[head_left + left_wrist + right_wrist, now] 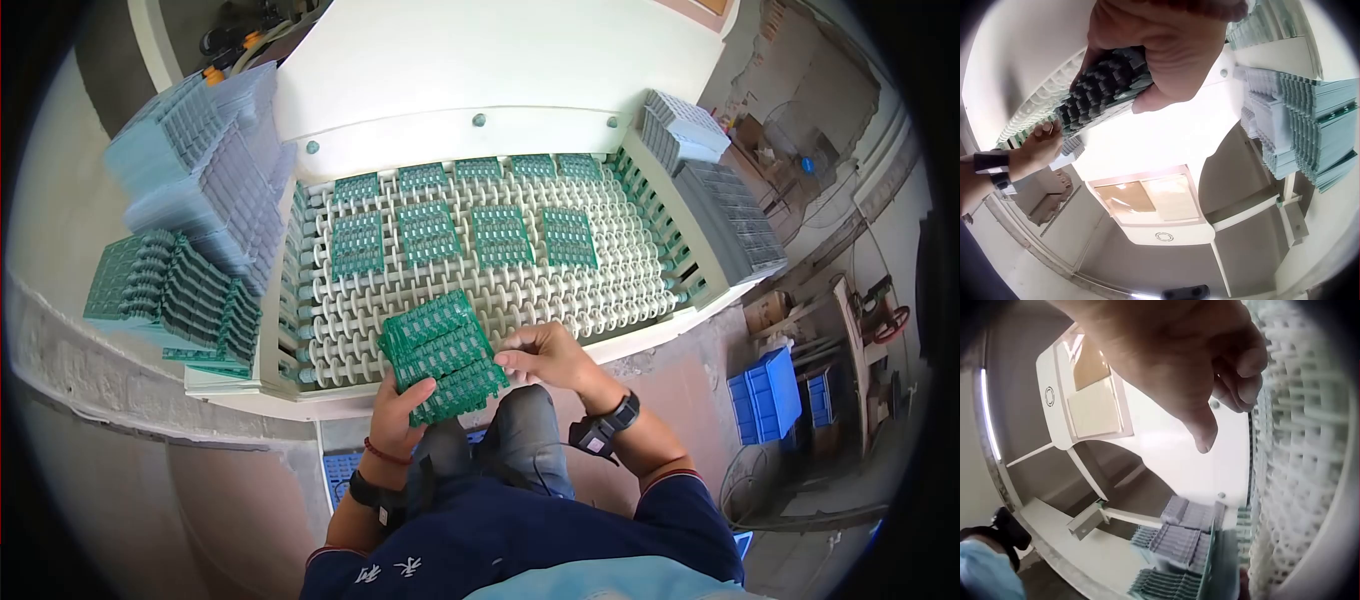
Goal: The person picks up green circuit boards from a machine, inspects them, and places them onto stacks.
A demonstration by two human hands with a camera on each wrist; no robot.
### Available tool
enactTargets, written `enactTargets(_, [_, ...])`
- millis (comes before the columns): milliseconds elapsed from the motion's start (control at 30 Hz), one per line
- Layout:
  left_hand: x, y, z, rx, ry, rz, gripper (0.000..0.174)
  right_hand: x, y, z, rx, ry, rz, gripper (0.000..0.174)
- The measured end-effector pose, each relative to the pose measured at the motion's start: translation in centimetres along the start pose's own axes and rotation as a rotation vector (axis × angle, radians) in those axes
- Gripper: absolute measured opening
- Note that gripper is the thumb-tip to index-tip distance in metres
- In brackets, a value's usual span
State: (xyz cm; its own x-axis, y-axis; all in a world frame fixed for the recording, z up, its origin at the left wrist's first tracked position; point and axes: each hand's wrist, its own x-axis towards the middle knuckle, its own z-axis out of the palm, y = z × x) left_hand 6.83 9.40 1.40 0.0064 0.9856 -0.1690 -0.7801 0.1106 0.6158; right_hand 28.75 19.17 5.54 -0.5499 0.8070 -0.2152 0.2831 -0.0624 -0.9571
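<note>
My left hand grips a stack of green circuit board panels by its near left side, thumb over the top panel. The stack is tilted above the front edge of a conveyor with white roller wheels. Seen from the left wrist, the fingers wrap the dark layered edges of the panels. At the stack's right edge is my right hand, its fingers bent. In the right wrist view that hand has its thumb apart from the curled fingers, with nothing between them.
Several green panels lie in two rows on the conveyor, before a white machine hood. Tall stacks of pale panels and green panels stand at the left. More stacks line the right side. Blue bins sit beyond.
</note>
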Motion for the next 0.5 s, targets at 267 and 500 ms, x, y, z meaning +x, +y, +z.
enactTargets(267, [-0.4,0.2,-0.4,0.005,-0.022,0.048,0.046,1.1,2.4,-6.0,0.233,0.131,0.081,0.023])
enactTargets(500, [0.0,-0.8,0.4,0.032,-0.029,0.058,0.046,-0.2,0.5,0.7,0.115,-0.121,0.008,0.024])
